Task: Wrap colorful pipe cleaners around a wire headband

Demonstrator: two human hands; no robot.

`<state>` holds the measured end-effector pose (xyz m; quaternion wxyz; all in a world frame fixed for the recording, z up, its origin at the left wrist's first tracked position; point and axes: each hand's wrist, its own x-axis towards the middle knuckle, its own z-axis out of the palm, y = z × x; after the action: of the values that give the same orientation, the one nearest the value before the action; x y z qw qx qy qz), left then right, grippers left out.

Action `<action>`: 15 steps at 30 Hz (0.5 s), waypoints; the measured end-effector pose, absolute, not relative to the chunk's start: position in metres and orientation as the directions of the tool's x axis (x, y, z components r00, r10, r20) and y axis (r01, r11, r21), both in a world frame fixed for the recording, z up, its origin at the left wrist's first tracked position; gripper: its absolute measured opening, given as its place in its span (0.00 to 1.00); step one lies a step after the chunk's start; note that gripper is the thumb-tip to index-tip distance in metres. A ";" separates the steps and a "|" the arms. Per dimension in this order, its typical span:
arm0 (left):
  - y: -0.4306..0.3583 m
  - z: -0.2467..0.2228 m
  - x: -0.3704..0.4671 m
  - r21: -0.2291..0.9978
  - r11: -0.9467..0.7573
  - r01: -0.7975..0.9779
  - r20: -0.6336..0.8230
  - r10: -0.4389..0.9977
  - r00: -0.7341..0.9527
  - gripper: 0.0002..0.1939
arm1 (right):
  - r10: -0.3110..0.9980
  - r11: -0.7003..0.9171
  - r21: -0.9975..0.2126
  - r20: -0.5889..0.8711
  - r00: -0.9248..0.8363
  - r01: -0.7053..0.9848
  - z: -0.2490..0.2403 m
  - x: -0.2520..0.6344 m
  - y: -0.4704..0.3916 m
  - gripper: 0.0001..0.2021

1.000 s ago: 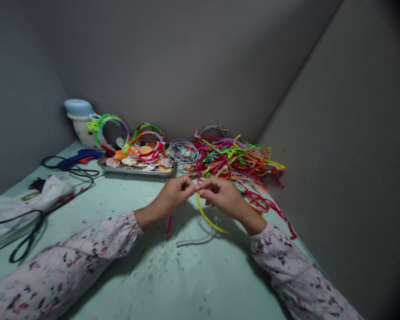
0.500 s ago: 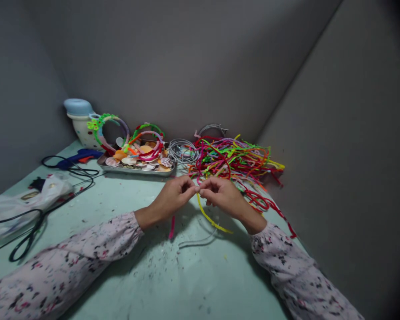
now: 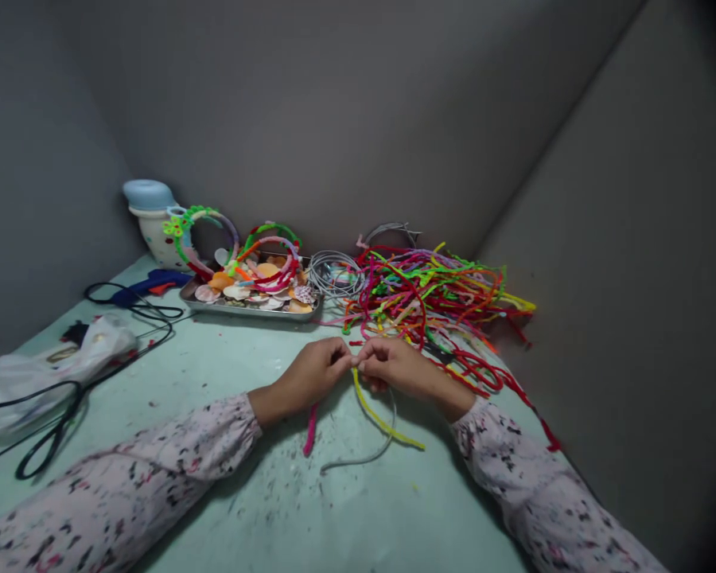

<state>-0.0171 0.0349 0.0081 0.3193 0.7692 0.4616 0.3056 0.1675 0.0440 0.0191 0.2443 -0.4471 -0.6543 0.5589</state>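
Note:
My left hand [image 3: 315, 372] and my right hand [image 3: 397, 368] meet fingertip to fingertip above the middle of the table. Both are closed in a pinch at the top of a yellow pipe cleaner [image 3: 375, 420], whose free end curves down to the right. A thin grey wire [image 3: 361, 461] bends below the hands, and its upper part passes behind the yellow piece. From under my left hand hangs a short pink pipe cleaner [image 3: 310, 431]. The fingertips hide how these pieces join.
Behind the hands are a metal tray [image 3: 256, 313] of shells and wrapped rings, a coil of grey wire [image 3: 336, 275] and a heap of coloured pipe cleaners [image 3: 441, 286]. At the left are a plastic bag [image 3: 65, 362], black cable [image 3: 75, 390], a blue tool [image 3: 143, 288] and a lidded cup [image 3: 155, 227].
The view has shifted, so the hands and table appear slightly lower. More of the grey wire's curve shows below my right hand. Both hands keep their pinch.

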 end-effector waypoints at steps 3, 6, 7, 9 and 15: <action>0.035 0.006 -0.016 0.719 -0.408 0.563 0.183 0.892 0.413 0.11 | 0.857 -0.076 -0.965 -0.193 -0.479 0.253 0.011 0.170 0.040 0.07; 0.036 0.006 -0.016 0.690 -0.422 0.588 0.185 0.888 0.420 0.11 | 0.856 -0.083 -0.976 -0.173 -0.487 0.201 0.010 0.171 0.038 0.08; 0.036 0.006 -0.016 0.681 -0.422 0.598 0.184 0.889 0.419 0.11 | 0.861 -0.080 -0.979 -0.163 -0.481 0.188 0.009 0.171 0.038 0.08; 0.035 0.005 -0.017 0.662 -0.434 0.612 0.192 0.887 0.421 0.11 | 0.880 -0.078 -0.983 -0.146 -0.452 0.166 0.007 0.169 0.036 0.09; 0.037 0.004 -0.019 0.650 -0.456 0.607 0.248 0.883 0.398 0.11 | 0.905 -0.094 -0.996 -0.086 -0.416 -0.001 -0.004 0.171 0.036 0.13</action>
<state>-0.0194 0.0373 0.0040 0.2366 0.8019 0.4646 0.2917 0.1714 0.0356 -0.0040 0.3638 -0.3995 -0.5661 0.6226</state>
